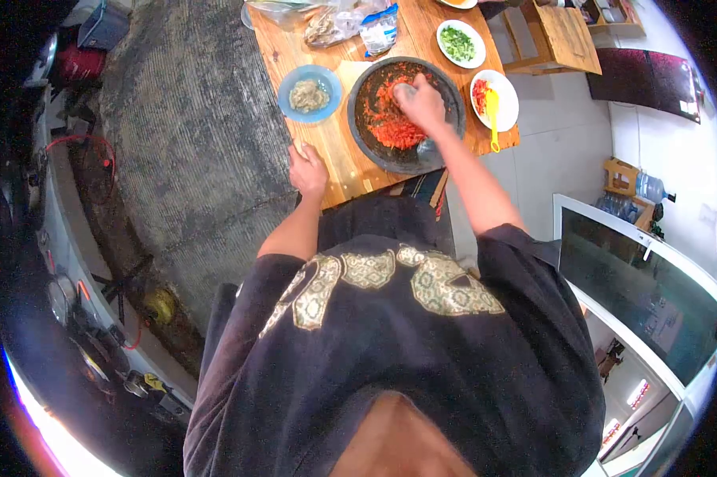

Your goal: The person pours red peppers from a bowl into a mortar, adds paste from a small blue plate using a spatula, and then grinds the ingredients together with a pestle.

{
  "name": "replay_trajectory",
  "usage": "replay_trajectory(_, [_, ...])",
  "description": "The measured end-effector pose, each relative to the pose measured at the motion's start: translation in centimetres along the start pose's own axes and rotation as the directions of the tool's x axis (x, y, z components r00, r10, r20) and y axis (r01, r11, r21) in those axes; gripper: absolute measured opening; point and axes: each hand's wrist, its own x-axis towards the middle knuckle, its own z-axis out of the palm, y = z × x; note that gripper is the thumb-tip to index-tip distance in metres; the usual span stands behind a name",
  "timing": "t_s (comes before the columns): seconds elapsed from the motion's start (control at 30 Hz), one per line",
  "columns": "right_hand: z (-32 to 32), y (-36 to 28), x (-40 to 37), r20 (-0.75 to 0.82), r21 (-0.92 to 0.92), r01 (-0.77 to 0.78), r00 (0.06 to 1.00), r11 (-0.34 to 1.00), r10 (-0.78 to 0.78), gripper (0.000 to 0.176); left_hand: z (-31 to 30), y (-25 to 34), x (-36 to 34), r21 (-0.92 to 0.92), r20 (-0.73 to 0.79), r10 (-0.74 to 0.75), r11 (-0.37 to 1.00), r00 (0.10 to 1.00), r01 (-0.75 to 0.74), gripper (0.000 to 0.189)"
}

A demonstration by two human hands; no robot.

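In the head view, my right hand (423, 105) is wrapped round a grey stone pestle (404, 92), mostly hidden by the fingers. It works inside a wide dark stone mortar (355, 137). Crushed red chili paste (396, 135) is heaped toward the near side, with bits smeared up the wall. My left hand (308, 168) grips the left edge of the wooden table (338, 176), just below a blue bowl (287, 103) of pale, wet, greyish food. To the mortar's right stands a white bowl (508, 99) with red pieces and a yellow spoon (493, 119).
Behind the mortar are a white bowl of chopped greens (458, 43), a blue-and-white packet (380, 32) and clear plastic bags (326, 25). A wooden stool (561, 40) is at the far right. Water bottles (616, 205) stand near a glass door (636, 262). Ridged concrete floor (191, 119) lies left.
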Motion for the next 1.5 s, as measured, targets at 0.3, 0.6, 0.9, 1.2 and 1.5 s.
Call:
replay_trajectory(0.3, [0.6, -1.2, -3.5, 0.05, -0.117, -0.002, 0.999, 0.993, 0.008, 0.048, -0.4, -0.1, -0.4, 0.019, 0.054, -0.02, 1.0, 0.998, 0.019, 0.043])
replay_trajectory(0.6, [1.3, -1.5, -5.1, 0.132, -0.133, 0.002, 0.991, 0.991, 0.016, 0.047, -0.1, -0.2, 0.0, 0.014, 0.064, 0.002, 1.0, 0.998, -0.003, 0.053])
replay_trajectory(0.9, [0.8, -2.4, -4.9, 0.165, -0.194, 0.002, 0.986, 0.981, 0.03, 0.048, 0.6, -0.7, 0.0, 0.014, -0.016, 0.019, 1.0, 1.0, -0.019, 0.044])
replay_trajectory(1.2, [0.8, -3.0, -4.8, 0.283, -0.185, 0.211, 0.947, 0.96, -0.153, 0.047, -0.4, -0.2, -0.2, -0.023, 0.018, 0.003, 1.0, 1.0, -0.002, 0.051])
replay_trajectory(1.5, [1.1, -2.3, -4.8, 0.106, 0.014, -0.008, 0.994, 1.0, 0.007, 0.041, -0.8, 1.0, -0.2, -0.042, -0.002, 0.003, 0.999, 1.0, -0.003, 0.041])
